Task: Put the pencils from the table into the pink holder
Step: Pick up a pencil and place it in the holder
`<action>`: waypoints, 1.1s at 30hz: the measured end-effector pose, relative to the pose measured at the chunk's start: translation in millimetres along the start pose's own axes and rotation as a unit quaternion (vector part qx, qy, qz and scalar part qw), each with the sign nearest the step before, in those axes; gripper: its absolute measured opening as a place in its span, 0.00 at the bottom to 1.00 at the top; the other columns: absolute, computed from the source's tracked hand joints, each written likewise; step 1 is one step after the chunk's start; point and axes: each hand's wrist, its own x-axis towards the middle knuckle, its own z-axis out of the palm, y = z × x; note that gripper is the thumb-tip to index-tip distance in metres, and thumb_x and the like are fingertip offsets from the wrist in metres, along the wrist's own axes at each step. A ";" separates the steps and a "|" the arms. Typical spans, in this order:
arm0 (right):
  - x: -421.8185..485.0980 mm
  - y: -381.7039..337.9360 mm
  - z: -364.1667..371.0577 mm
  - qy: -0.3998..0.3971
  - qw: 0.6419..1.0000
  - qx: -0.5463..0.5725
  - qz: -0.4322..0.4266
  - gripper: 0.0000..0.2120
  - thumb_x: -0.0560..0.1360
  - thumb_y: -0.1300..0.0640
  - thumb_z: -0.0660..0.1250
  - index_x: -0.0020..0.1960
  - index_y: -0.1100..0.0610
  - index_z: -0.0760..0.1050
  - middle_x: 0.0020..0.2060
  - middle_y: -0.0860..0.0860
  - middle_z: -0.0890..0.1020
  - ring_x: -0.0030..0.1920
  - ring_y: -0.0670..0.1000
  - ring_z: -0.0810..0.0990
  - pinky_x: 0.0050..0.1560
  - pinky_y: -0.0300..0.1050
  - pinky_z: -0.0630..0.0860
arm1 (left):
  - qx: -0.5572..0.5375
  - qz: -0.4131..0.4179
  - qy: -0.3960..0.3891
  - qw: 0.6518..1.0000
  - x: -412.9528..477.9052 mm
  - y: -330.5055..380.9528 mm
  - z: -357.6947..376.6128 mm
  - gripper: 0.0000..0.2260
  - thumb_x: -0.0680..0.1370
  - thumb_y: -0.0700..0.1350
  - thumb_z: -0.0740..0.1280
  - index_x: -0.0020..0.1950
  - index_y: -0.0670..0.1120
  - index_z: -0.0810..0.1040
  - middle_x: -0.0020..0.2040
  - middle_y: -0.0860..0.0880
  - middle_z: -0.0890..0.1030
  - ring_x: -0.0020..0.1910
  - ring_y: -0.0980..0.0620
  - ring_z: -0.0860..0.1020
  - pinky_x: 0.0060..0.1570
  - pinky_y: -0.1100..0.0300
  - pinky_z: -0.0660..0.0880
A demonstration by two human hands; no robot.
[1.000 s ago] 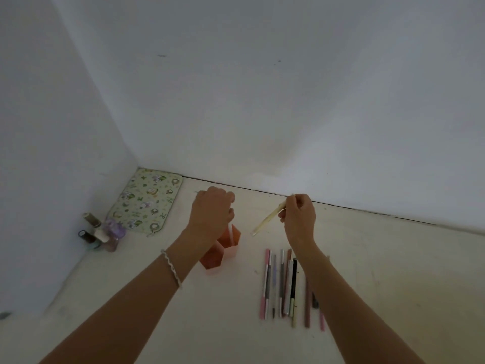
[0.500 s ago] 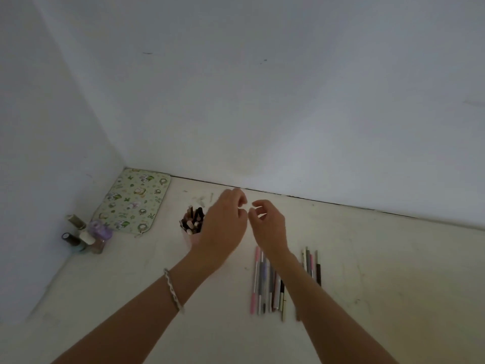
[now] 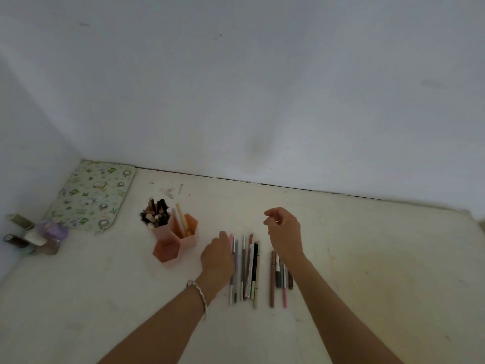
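Plainly, pencils (image 3: 245,269) lie in a row on the table (image 3: 367,258), right of the pink holder (image 3: 175,232). The left hand (image 3: 216,256) rests on the row's edge; whether it pinches one I cannot tell. The right hand (image 3: 284,232) hovers loosely curled, seemingly empty. A hasty grab could scatter neighbouring pencils.

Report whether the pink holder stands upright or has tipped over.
Upright: the pink holder stands on the table, pencils sticking up from its openings.

- Seems a home: a worn cream table (image 3: 367,258) stands in a corner of bare white walls (image 3: 262,88)
- Small cosmetic bottles (image 3: 29,236) and a flowered green mat (image 3: 94,195) lie at its far left corner
- A pink holder (image 3: 190,239) keeps make-up pencils (image 3: 157,214)
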 end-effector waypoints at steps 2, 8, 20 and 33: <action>1.1 2.2 6.2 -0.022 1.000 -0.015 0.008 0.11 0.75 0.65 0.60 0.49 0.55 0.79 0.41 0.52 0.83 0.31 0.46 0.76 0.32 0.37 0.73 | -0.022 -0.004 0.001 1.000 3.0 4.1 -8.6 0.09 0.80 0.43 0.61 0.59 0.44 0.67 0.51 0.45 0.78 0.46 0.48 0.80 0.44 0.55 0.78; 7.8 -0.4 50.9 -0.116 0.978 -0.171 0.024 0.06 0.74 0.61 0.64 0.44 0.60 0.79 0.38 0.53 0.82 0.35 0.48 0.78 0.37 0.39 0.74 | -0.167 0.069 0.108 0.978 27.1 20.9 -91.6 0.20 0.76 0.38 0.63 0.67 0.44 0.65 0.48 0.46 0.75 0.37 0.52 0.73 0.34 0.62 0.69; 4.2 14.5 91.7 -0.144 0.910 -0.385 -0.050 0.05 0.76 0.59 0.60 0.41 0.57 0.69 0.45 0.54 0.76 0.46 0.54 0.78 0.41 0.42 0.68 | -0.228 0.124 0.220 0.940 20.3 -1.5 -142.0 0.25 0.77 0.37 0.65 0.67 0.57 0.61 0.45 0.51 0.74 0.37 0.54 0.78 0.28 0.70 0.72; 23.6 -92.6 36.5 0.035 0.996 0.026 -0.077 0.05 0.70 0.57 0.69 0.37 0.57 0.76 0.29 0.47 0.78 0.30 0.47 0.75 0.30 0.33 0.70 | 0.033 0.179 0.252 0.950 20.2 -39.7 -156.8 0.07 0.81 0.45 0.63 0.57 0.48 0.67 0.36 0.52 0.77 0.32 0.54 0.77 0.35 0.59 0.78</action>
